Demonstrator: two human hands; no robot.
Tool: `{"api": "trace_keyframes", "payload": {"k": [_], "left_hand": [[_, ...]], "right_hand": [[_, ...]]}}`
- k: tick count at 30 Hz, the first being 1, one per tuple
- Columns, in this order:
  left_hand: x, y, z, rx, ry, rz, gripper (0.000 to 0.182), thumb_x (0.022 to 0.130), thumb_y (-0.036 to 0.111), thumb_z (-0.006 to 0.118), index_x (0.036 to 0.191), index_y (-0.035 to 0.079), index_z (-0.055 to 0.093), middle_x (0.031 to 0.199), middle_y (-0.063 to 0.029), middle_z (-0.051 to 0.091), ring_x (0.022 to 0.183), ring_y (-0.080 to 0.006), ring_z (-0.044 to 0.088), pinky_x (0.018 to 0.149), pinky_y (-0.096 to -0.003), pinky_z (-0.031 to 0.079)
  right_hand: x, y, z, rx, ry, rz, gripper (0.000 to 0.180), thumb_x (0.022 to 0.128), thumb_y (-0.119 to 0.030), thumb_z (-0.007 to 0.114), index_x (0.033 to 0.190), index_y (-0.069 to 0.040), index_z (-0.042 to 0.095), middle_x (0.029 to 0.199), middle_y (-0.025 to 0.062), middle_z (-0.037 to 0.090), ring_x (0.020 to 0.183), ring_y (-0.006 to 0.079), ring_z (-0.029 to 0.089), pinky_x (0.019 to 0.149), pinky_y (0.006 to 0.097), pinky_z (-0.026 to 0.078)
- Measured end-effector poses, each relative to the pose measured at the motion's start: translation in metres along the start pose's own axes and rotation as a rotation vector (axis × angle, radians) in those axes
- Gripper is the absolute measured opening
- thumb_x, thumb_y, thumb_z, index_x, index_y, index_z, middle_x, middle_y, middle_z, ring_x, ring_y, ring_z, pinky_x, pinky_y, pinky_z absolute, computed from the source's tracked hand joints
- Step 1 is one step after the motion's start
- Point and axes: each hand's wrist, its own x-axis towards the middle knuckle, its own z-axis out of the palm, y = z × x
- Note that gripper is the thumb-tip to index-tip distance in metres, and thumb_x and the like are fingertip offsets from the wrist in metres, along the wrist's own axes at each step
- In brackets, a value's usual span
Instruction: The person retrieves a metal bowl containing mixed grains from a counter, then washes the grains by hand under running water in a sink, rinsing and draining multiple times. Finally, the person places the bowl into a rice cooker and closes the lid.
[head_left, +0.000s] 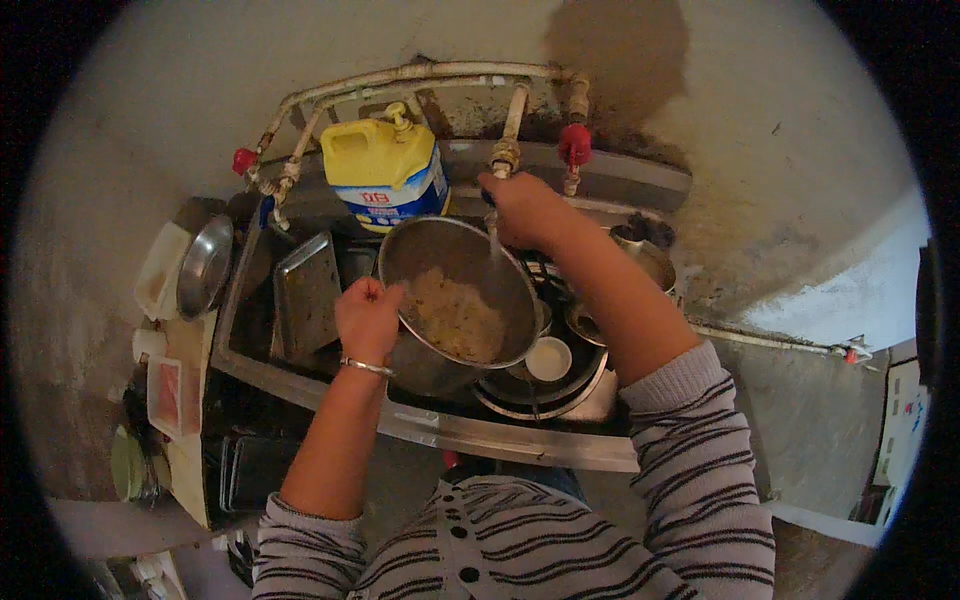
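My left hand (369, 315) grips the left rim of a large round metal pot (517, 300), which is tilted in the sink. Yellowish-brown, cloudy matter lies at the bottom of the pot. My right hand (521, 206) is closed around the tap (506, 154) above the pot's upper right rim. A stream, apparently water, falls from the spout into the pot. A yellow jug with a pump top (382, 157) and a blue-and-white label stands behind the pot.
A rectangular metal tray (307, 292) leans in the sink's left part. At right lie a small white bowl (548, 359), a dark pan and metal pots. The metal sink rim (480, 439) runs in front. Pipes with red valves (575, 144) line the wall. A metal bowl (205, 266) stands left.
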Motion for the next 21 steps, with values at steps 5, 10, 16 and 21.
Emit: {"api": "trace_keyframes", "payload": {"k": [5,10,16,21], "left_hand": [[0.000,-0.004,0.002,-0.019,-0.006,-0.017,0.019,0.064,0.009,0.061,0.054,0.005,0.044,0.050,0.0021,0.042,0.045,-0.0077,0.038,0.041,-0.0257,0.033],[-0.002,-0.001,0.010,0.002,0.013,-0.035,0.020,0.064,0.011,0.061,0.055,0.006,0.045,0.051,0.0016,0.044,0.044,-0.0084,0.040,0.040,-0.0261,0.034],[0.000,-0.006,0.010,-0.131,0.005,-0.153,0.023,0.065,0.007,0.059,0.053,0.008,0.040,0.050,0.0026,0.040,0.045,-0.0073,0.038,0.037,-0.0254,0.033],[-0.004,-0.014,0.017,-0.306,-0.013,-0.215,0.025,0.065,0.008,0.060,0.053,0.010,0.038,0.050,0.0024,0.039,0.043,-0.0077,0.038,0.033,-0.0237,0.032]], "right_hand": [[-0.002,-0.001,0.000,0.014,0.008,0.010,0.059,0.063,-0.001,0.058,0.120,0.001,0.044,0.089,0.0248,0.059,0.086,0.0396,0.057,0.075,0.0436,0.047],[0.000,0.002,-0.003,0.025,-0.017,0.001,0.063,0.063,-0.002,0.059,0.123,0.000,0.041,0.090,0.0252,0.059,0.086,0.0398,0.057,0.076,0.0433,0.046],[-0.046,0.002,0.022,0.288,0.370,0.036,0.075,0.069,-0.009,0.064,0.133,0.001,0.026,0.110,0.0262,0.051,0.101,0.0393,0.051,0.086,0.0422,0.043],[-0.123,0.014,0.135,0.808,0.597,0.497,0.073,0.073,-0.019,0.066,0.131,0.002,0.028,0.121,0.0209,0.046,0.107,0.0335,0.049,0.088,0.0377,0.042]]}}
